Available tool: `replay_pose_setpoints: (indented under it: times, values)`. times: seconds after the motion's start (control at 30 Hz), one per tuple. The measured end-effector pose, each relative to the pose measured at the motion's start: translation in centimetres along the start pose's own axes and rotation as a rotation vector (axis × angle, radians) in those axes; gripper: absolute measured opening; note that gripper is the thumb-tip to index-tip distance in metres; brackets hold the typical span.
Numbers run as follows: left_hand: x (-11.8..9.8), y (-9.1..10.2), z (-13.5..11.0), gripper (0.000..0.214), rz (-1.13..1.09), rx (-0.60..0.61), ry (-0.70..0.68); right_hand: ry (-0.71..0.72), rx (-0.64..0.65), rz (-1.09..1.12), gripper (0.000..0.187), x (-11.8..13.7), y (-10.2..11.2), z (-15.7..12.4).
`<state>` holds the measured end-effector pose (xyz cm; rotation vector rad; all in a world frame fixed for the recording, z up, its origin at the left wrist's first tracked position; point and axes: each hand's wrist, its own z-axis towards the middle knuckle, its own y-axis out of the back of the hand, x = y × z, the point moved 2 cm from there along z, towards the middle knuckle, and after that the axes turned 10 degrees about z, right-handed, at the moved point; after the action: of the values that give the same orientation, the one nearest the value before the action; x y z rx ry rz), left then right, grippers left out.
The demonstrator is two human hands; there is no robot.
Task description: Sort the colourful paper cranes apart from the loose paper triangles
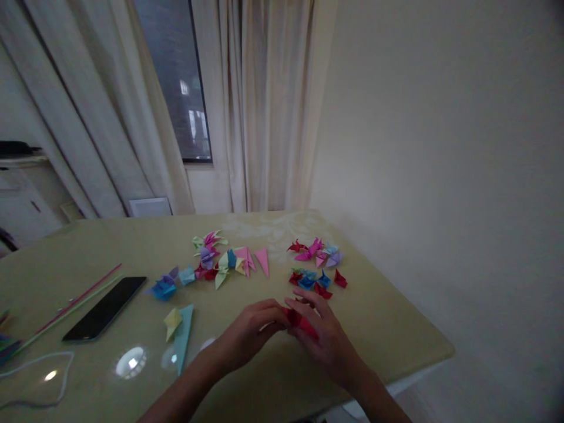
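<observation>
Near the pale yellow-green table (396, 329)'s front side, your left hand (253, 326) and right hand (328, 335) grip small folded red paper (308, 328) between closed fingers (272, 314), likely steadying it from both sides. Multicoloured folded-paper shapes (324, 279) lie beyond, probably to escape crushing

A room in a home, by the look of it, with a table set beside a curtained window.
Long pale curtains (273, 106) flank a dark window (176, 76) with lit patches in the glass; a plain wall (432, 147) rises at right, a whitish cabinet (26, 202) stands at far left, and the glossy, faintly patterned table (383, 317) carries folded paper figures (315, 248) and a phone (108, 308).
</observation>
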<state>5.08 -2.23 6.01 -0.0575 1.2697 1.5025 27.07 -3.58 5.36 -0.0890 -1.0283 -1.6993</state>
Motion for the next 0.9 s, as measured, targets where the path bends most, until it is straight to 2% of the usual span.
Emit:
replay_pose_setpoints:
  times: [0.13, 0.2, 0.27, 0.37, 0.47, 0.57, 0.63, 0.7, 0.77, 0.9]
  values:
    - [-0.4, -0.4, 1.0, 0.023, 0.081, -0.017, -0.037, -0.097, 0.014, 0.162, 0.019, -0.9, 0.5, 1.1]
    - [0.7, -0.2, 1.3, 0.025, 0.11, -0.063, -0.035, -0.105, -0.025, 0.154, 0.015, -1.8, 0.9, 1.0]
    - [2.7, 0.8, 1.3, 0.026, 0.19, -0.174, 0.013, -0.077, -0.083, 0.066, 0.015, -3.3, 1.6, 0.9]
    - [6.9, 4.5, 0.1, 0.028, 0.455, -0.359, 0.243, -0.023, -0.176, -0.157, 0.019, -6.4, 3.1, 0.6]
    - [11.2, 9.9, -2.7, 0.034, 0.781, -0.394, 0.581, -0.043, -0.233, -0.356, 0.028, -10.1, 4.4, 0.4]
    - [14.4, 14.7, -6.1, 0.047, 0.957, -0.327, 0.887, -0.096, -0.231, -0.442, 0.035, -12.7, 4.6, -0.1]
    - [15.7, 16.4, -7.6, 0.053, 0.958, -0.217, 1.03, -0.104, -0.241, -0.447, 0.034, -13.4, 4.1, -0.7]
    - [16.4, 16.9, -8.1, 0.055, 0.928, -0.091, 1.083, -0.095, -0.26, -0.443, 0.031, -13.6, 3.5, -1.2]
    - [16.5, 16.6, -7.8, 0.053, 0.921, -0.017, 1.079, -0.075, -0.27, -0.444, 0.029, -13.4, 3.1, -1.7]
    - [16.0, 15.6, -6.5, 0.039, 0.957, -0.012, 1.052, -0.012, -0.268, -0.43, 0.024, -12.8, 3.1, -2.0]
